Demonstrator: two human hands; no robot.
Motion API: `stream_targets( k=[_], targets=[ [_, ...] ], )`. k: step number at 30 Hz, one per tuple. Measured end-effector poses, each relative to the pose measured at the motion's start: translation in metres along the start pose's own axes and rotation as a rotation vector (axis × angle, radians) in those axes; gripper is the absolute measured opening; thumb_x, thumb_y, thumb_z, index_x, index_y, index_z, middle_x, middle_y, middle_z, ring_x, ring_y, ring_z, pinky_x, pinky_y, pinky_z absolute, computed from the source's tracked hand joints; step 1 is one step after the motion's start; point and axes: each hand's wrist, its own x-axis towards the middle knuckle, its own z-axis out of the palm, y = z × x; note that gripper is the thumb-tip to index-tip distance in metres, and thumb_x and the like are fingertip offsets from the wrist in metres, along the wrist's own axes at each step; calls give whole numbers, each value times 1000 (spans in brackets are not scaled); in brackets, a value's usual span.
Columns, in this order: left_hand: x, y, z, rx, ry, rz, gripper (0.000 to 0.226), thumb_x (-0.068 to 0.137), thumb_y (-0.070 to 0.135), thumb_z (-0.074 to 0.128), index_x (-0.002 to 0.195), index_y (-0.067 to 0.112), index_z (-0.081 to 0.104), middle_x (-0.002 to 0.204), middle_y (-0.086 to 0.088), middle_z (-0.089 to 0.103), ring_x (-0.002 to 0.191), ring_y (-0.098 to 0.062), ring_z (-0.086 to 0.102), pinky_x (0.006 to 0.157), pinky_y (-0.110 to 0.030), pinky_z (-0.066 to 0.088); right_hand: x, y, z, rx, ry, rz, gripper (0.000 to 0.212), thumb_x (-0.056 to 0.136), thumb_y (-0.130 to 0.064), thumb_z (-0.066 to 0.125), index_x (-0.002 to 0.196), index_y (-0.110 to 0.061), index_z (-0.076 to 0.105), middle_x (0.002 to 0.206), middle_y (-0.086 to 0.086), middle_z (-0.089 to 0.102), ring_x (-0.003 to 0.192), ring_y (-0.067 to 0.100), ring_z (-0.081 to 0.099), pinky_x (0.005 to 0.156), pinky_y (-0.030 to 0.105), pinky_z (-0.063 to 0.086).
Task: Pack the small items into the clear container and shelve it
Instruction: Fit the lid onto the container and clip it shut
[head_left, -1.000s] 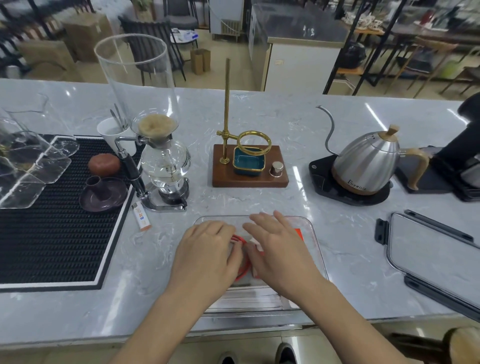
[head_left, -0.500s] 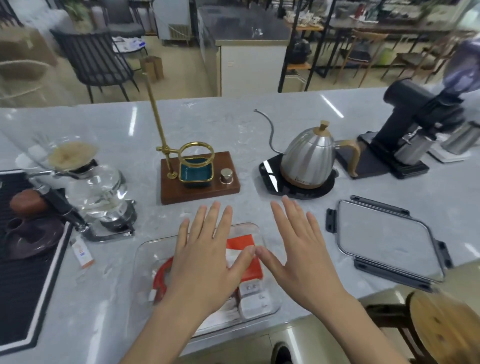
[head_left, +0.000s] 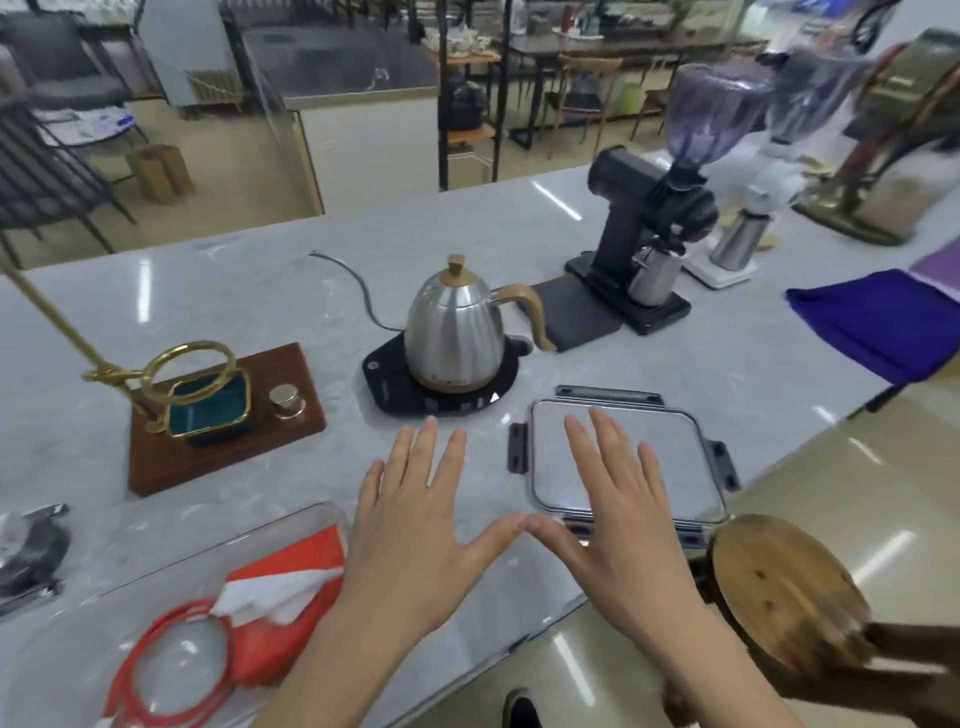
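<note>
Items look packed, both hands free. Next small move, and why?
Probably grasp the lid. The clear container at lower left is open, with a red-and-white packet and red ring inside. The lid lies flat on the counter to its right. The right hand is spread over it, the left hand beside it, neither holding anything.

Marble counter (head_left: 260, 291): steel kettle (head_left: 454, 332) on a black base (head_left: 395, 387); wooden stand (head_left: 218, 421) with brass ring (head_left: 189, 364) and teal dish (head_left: 208, 410); black grinder (head_left: 644, 218); blue cloth (head_left: 878, 322). Wooden stool (head_left: 779, 587) beside the counter.
</note>
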Motion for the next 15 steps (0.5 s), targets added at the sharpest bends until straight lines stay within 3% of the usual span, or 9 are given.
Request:
stream_targets(
  k=[7, 15],
  targets=[
    [30, 50, 26, -146, -94, 47, 105, 70, 93, 17, 156, 38, -7, 164, 18, -15, 151, -6, -17, 124, -35, -2, -7, 58, -11, 88, 9, 136, 94, 82, -84, 23, 156, -30, -1, 165, -8, -6, 151, 7, -10, 124, 43, 2],
    [69, 85, 69, -180, -141, 77, 86, 87, 77, 25, 158, 35, 1, 166, 13, -6, 153, -7, -10, 125, -36, 4, -13, 132, -18, 113, 16, 279, 90, 85, -76, 26, 157, -28, -2, 165, -10, -9, 150, 5, -12, 123, 35, -4]
  ],
)
